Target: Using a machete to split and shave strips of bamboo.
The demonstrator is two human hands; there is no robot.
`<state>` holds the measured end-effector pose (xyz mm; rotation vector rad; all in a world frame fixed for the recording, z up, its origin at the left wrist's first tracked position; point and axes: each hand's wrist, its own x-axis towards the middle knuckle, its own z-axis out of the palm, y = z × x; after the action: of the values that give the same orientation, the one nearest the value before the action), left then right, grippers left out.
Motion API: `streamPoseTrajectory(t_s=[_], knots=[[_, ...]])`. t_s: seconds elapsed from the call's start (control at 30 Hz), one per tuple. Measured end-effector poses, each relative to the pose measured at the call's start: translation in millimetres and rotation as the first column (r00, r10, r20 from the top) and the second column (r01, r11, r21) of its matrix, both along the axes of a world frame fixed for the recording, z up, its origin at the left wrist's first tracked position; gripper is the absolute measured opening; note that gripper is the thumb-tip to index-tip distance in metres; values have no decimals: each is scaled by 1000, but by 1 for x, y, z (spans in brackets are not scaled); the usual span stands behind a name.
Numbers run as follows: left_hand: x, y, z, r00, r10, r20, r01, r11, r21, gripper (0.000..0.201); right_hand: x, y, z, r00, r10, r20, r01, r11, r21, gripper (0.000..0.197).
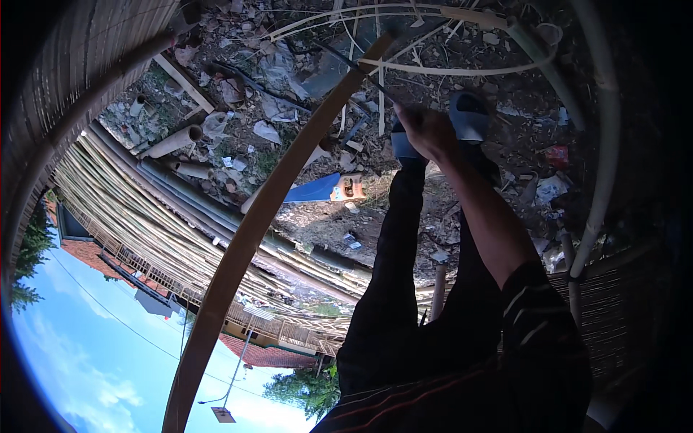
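Observation:
My right hand point(427, 132) is closed around the near end of a long, thin dark tool point(380, 88), which looks like a blade seen edge-on. The tool lies across the upper part of a long, flat brown strip point(249, 234), possibly split bamboo. That strip runs slantwise from the lower left edge up towards the ground litter, close to the tool's middle. Whether the tool bites into the strip or only touches it, I cannot tell. No part of my left hand shows. A handsaw point(317, 189) with a blue blade and a wooden handle lies on the ground beside the strip.
Thin pale strips point(462, 71) curve over the ground beyond my hand. My grey-toed shoes point(469, 119) stand amid scraps and litter. Bamboo poles point(159, 191) lie in a long pile at left. A woven bamboo wall point(79, 65) rises at upper left, and a bent pole point(606, 137) stands at right.

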<state>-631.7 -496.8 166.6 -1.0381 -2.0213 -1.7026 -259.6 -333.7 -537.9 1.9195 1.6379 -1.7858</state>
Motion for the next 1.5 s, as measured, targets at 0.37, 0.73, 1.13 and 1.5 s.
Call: streamPoseTrajectory(t_s=[0.37,0.73,1.13,1.5], knots=[[-13,17,9,999,-21,43,26,993,-113,47,0,15,-42,993,95,-68,-86,989,120,60],[-9,32,19,998,-5,55,12,991,-130,50,26,13,-70,972,226,-70,-191,923,334,55],[-4,40,4,970,-127,208,124,992,30,32,26,5,51,983,-171,60,164,981,108,60],[25,39,-40,1000,12,-15,-13,999,-51,24,-74,-53,293,719,437,-540,-29,796,605,46]])
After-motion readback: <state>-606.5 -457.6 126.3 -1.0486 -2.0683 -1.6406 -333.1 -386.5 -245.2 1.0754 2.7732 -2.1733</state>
